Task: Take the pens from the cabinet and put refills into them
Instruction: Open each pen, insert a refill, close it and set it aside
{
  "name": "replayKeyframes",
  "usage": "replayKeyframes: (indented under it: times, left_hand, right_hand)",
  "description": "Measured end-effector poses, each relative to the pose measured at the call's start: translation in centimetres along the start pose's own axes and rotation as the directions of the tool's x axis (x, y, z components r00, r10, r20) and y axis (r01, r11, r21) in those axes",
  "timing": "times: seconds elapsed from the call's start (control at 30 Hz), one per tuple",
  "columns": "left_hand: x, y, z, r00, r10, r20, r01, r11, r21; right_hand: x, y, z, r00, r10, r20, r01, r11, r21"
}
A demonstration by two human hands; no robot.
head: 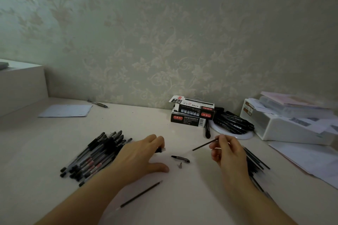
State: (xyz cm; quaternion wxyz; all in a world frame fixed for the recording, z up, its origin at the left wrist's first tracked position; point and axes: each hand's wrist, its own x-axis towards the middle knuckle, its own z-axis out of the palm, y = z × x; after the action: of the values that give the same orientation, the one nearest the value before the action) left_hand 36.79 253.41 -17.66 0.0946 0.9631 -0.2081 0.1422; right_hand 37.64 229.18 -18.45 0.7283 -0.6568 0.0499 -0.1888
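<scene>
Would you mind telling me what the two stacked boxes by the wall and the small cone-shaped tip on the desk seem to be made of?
The boxes look like thin printed cardboard, matte black and white: the upper one has a folded flap standing open, and the lower one carries a barcode. The tip is grey with a dull sheen, which suggests metal, though it is too small to rule out plastic.

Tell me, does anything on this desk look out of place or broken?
Nothing looks broken. One pen lies in pieces mid-desk: a black cap and small metal tip lie loose between the hands. A thin black refill lies alone near the front. The top black cardboard box sits askew, flap open.
</scene>
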Motion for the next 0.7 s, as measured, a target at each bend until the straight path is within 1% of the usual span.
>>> replayKeyframes:
  times: [0.1, 0.13, 0.2, 0.23, 0.27, 0.3, 0.37, 0.43, 0.57, 0.7]
  left_hand:
    - [-0.1, -0.1, -0.5, 0.999, -0.027, 0.023, 0.027, 1.0, -0.009]
    - [-0.2, 0.1, -0.9, 1.0, -0.02, 0.023, 0.021, 0.999, -0.049]
    - [-0.5, 0.6, -1.9, 0.999, 0.01, 0.052, 0.001, 0.979, -0.204]
    - [-0.6, 1.0, -2.4, 0.993, 0.039, 0.111, -0.009, 0.967, -0.256]
    - [-0.8, 1.3, -2.8, 0.978, 0.074, 0.193, -0.021, 0.964, -0.264]
    - [-0.9, 1.7, -3.0, 0.954, 0.099, 0.283, -0.029, 0.97, -0.24]
    - [-1.1, 1.8, -2.9, 0.897, 0.1, 0.43, -0.026, 0.984, -0.175]
    - [-1.0, 1.5, -2.9, 0.862, 0.087, 0.499, 0.007, 0.983, -0.184]
    - [-0.8, 0.9, -2.9, 0.862, 0.106, 0.496, 0.024, 0.968, -0.249]
    - [-0.8, 0.6, -2.9, 0.888, 0.094, 0.45, 0.031, 0.964, -0.263]
  right_hand:
    - [-0.3, -0.1, 0.2, 0.999, -0.017, 0.031, 0.017, 1.0, -0.002]
    - [-0.3, -0.1, 0.2, 0.999, -0.018, 0.047, 0.018, 1.0, 0.008]
    - [-0.4, -0.2, 0.3, 0.997, -0.011, 0.072, 0.01, 1.0, 0.016]
    - [-0.3, -0.2, 0.3, 0.997, -0.008, 0.071, 0.007, 1.0, 0.012]
    - [-0.3, -0.1, 0.3, 0.998, -0.008, 0.065, 0.007, 1.0, 0.005]
    - [-0.3, -0.1, 0.3, 0.998, -0.008, 0.06, 0.008, 1.0, 0.001]
    - [-0.2, 0.0, 0.4, 0.999, -0.001, 0.052, 0.001, 1.0, 0.004]
    - [-0.2, 0.1, 0.4, 0.999, 0.002, 0.048, -0.002, 1.0, 0.002]
    - [-0.3, 0.2, 0.4, 0.999, -0.002, 0.044, 0.002, 1.0, -0.001]
    - [-0.2, 0.1, 0.3, 0.999, -0.005, 0.049, 0.006, 1.0, -0.008]
